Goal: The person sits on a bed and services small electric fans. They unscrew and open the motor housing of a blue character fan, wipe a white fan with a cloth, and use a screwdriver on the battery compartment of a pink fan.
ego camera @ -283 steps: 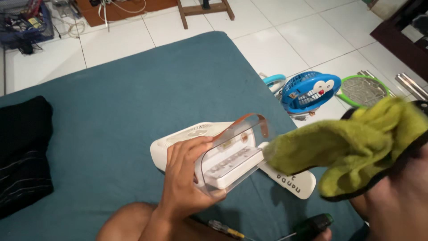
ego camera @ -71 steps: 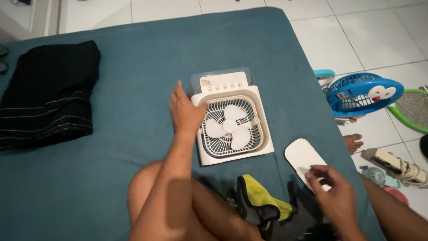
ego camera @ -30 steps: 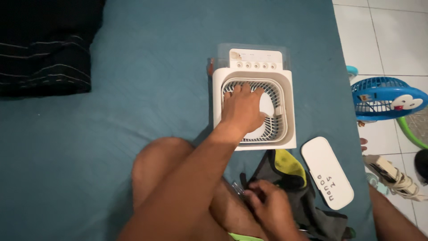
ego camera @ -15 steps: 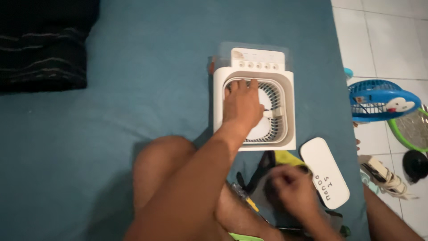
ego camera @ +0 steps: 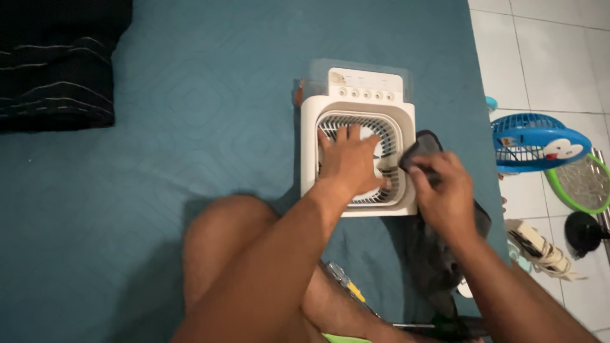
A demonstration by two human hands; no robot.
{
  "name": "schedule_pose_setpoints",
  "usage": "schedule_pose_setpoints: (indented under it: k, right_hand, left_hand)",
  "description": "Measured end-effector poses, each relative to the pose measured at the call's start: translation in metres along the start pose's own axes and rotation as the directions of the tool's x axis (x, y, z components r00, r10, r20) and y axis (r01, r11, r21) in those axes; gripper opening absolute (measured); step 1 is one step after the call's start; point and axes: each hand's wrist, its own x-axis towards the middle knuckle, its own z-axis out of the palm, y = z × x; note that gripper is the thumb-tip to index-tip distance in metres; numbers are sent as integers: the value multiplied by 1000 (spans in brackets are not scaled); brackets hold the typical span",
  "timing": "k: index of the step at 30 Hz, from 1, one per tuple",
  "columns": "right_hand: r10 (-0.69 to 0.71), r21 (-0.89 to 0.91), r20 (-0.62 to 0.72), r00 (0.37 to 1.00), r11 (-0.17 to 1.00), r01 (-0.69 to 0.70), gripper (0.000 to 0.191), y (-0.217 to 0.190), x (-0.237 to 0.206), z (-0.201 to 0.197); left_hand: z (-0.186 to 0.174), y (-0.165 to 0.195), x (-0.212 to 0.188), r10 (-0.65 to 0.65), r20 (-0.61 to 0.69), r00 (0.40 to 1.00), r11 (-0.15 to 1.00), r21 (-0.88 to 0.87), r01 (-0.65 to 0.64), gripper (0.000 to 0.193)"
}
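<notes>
A white square table fan (ego camera: 358, 108) lies flat on its back on the teal mattress (ego camera: 190, 127), grille up, with a row of small buttons along its far edge. My left hand (ego camera: 349, 162) rests flat on the round grille, fingers spread. My right hand (ego camera: 441, 194) is closed on a dark grey cloth (ego camera: 422, 149) and holds it against the fan's right side. The rest of the cloth (ego camera: 438, 260) trails down under my right forearm.
Black folded clothing (ego camera: 57, 63) lies at the mattress's far left. On the tiled floor to the right stand a blue toy-like fan (ego camera: 537, 143), a green racket-shaped swatter (ego camera: 588, 184) and a black round thing (ego camera: 583, 232). A screwdriver (ego camera: 346, 289) lies by my knee (ego camera: 222, 235).
My right hand has come up from beside my leg with the dark cloth and reached the fan's right side. My left hand stays on the grille.
</notes>
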Motion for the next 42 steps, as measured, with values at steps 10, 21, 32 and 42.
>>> schedule_pose_setpoints:
  k: [10,21,32,42]
  right_hand:
    - [544,597,5,839,672,-439,10,18,-44,-56]
    - [48,-425,698,714,831,359,26,-60,19,-29]
    - [181,-377,775,605,901,214,57,-49,33,-43]
    - [482,296,525,701,669,-682,35,36,-98,-54]
  left_hand:
    - [9,10,-10,14,24,1000,991,129,-17,129]
    - [21,3,-8,-36,32,999,998,46,34,135]
    - [22,-1,-9,27,32,999,999,29,-28,134]
    - [11,5,-15,68,16,998,997,38,-69,134]
